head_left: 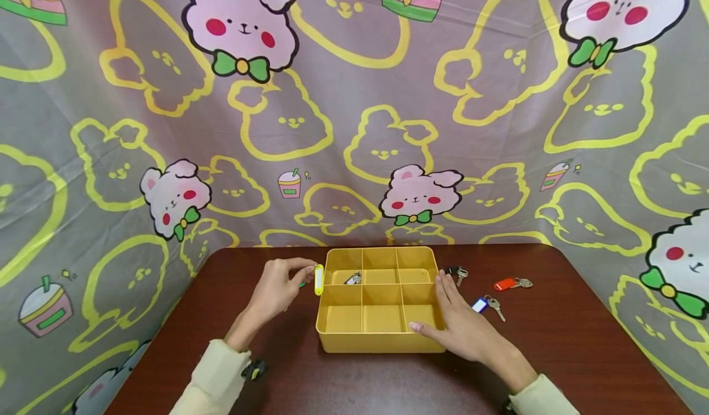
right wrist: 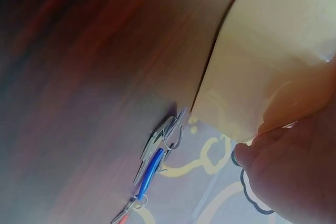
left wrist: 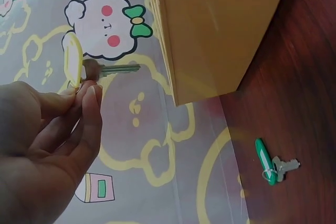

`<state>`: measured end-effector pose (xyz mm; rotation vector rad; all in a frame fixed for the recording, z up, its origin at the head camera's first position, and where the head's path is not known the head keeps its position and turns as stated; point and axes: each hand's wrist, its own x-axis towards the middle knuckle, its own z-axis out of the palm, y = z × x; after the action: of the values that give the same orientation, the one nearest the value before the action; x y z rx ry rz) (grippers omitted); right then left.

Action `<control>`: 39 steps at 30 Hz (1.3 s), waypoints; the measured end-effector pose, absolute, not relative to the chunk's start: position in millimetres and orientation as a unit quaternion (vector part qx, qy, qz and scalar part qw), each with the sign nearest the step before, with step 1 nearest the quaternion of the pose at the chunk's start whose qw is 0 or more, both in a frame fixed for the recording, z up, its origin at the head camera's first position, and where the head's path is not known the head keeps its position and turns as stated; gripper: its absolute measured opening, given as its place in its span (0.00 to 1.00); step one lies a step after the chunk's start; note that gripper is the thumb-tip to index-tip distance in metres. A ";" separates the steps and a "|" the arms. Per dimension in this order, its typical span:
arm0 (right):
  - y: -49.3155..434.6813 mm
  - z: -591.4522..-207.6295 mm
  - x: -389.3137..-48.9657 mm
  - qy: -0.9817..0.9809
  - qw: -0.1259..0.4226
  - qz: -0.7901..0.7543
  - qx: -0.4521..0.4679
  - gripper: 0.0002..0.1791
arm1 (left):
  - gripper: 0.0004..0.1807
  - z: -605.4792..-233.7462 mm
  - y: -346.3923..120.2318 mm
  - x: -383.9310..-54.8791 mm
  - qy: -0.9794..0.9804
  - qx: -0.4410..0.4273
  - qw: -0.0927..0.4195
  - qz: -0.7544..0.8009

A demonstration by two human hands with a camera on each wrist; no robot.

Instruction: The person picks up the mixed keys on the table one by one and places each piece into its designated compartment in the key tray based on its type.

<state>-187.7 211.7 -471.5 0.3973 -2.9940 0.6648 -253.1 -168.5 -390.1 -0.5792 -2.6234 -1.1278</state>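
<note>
My left hand (head_left: 277,289) pinches a yellow key tag (head_left: 319,279) between thumb and fingers, beside the box's left rim. A key (left wrist: 119,68) sticks out from it toward the box in the left wrist view. The yellow box (head_left: 382,343) has several compartments in two rows. In its back left compartment lies a key with a tag (head_left: 354,278). My right hand (head_left: 468,326) rests on the box's right rim, fingers extended along it and thumb over the front right compartment. Below the left hand, a green key tag with a key (left wrist: 265,160) lies on the table.
Right of the box lie a black key tag with a key (head_left: 460,273), a red key tag (head_left: 504,284) and a blue key tag (head_left: 479,305), both with keys. A patterned curtain (head_left: 354,218) hangs behind the dark wooden table (head_left: 310,384).
</note>
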 end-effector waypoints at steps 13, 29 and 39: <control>211.7 -471.7 -187.3 -0.967 0.022 0.219 0.127 0.68 | 0.08 -393.6 -166.3 -261.0 -0.882 -0.191 0.102 -0.419; 213.0 -471.7 -187.0 -0.966 0.020 0.225 0.125 0.68 | 0.08 -390.7 -154.6 -267.6 -0.862 -0.180 0.058 -0.470; 212.4 -471.7 -186.4 -0.965 0.032 0.225 0.128 0.68 | 0.08 -390.6 -145.8 -268.8 -0.850 -0.187 0.045 -0.490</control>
<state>-186.4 212.4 -471.7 0.3958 -2.9735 0.6916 -268.8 -145.8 -390.6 -0.5704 -2.5966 -1.4974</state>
